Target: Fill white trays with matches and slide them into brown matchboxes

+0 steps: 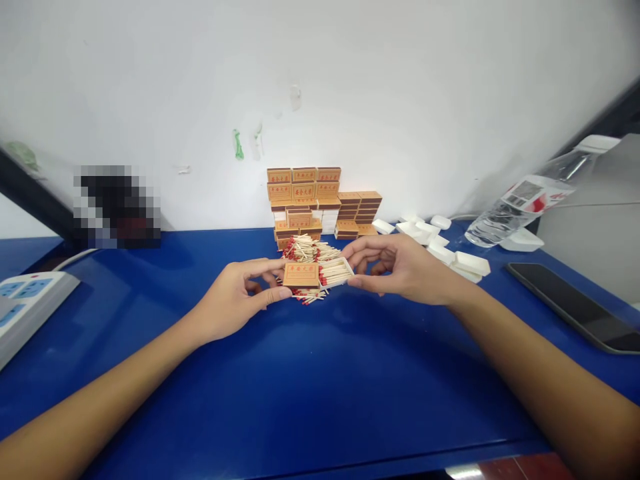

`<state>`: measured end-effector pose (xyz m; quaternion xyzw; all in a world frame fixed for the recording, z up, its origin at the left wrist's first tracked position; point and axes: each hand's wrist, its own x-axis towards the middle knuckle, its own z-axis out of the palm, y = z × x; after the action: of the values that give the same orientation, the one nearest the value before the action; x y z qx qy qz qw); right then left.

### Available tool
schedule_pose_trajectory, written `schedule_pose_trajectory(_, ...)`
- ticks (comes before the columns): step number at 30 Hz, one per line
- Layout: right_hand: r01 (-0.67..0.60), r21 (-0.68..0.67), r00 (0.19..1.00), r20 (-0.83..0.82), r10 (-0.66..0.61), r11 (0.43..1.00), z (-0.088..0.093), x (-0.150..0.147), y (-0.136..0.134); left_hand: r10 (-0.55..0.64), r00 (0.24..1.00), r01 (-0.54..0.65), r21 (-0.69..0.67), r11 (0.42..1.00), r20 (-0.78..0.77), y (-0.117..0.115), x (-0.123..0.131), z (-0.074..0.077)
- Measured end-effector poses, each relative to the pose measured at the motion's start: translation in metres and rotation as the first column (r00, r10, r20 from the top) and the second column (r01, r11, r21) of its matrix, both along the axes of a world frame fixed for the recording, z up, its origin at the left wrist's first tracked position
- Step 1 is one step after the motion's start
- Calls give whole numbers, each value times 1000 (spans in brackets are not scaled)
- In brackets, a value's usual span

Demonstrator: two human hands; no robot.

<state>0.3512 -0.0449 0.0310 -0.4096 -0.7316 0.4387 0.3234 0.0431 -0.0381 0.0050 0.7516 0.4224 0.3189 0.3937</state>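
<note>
Between thumb and fingers, my left hand (245, 293) grips a tan matchbox sleeve (301, 275) with red lettering. My right hand (395, 270) pinches a white matchbox tray (350, 268) by its outer end. Red-tipped matches (334, 272) fill that tray. Its inner end meets the sleeve's right side; whether it is partly inside, I cannot tell. Just behind and beneath the two parts lies a heap of loose matches (306, 248) on the blue table (310, 393).
Stacked matchboxes (304, 192) stand against the wall. Several white trays (470, 263) lie to the right, near a tilted plastic bottle (535, 193) and a dark phone (575, 307). A power strip (35, 307) sits at the left edge.
</note>
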Motion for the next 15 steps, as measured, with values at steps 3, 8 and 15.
schedule_pose_trajectory(3,9,0,1000,-6,-9,1000,-1,-1,0,-12,1000,12,13,1000,-16,0,-2,0)
schedule_pose_trajectory(8,70,-1,997,-20,-70,998,-3,-6,-1,-22,1000,22,19,1000,-6,-1,-2,3)
schedule_pose_trajectory(15,77,-29,997,-30,-78,997,-6,-10,-4,9,995,-7,-26,1000,97,-5,3,4)
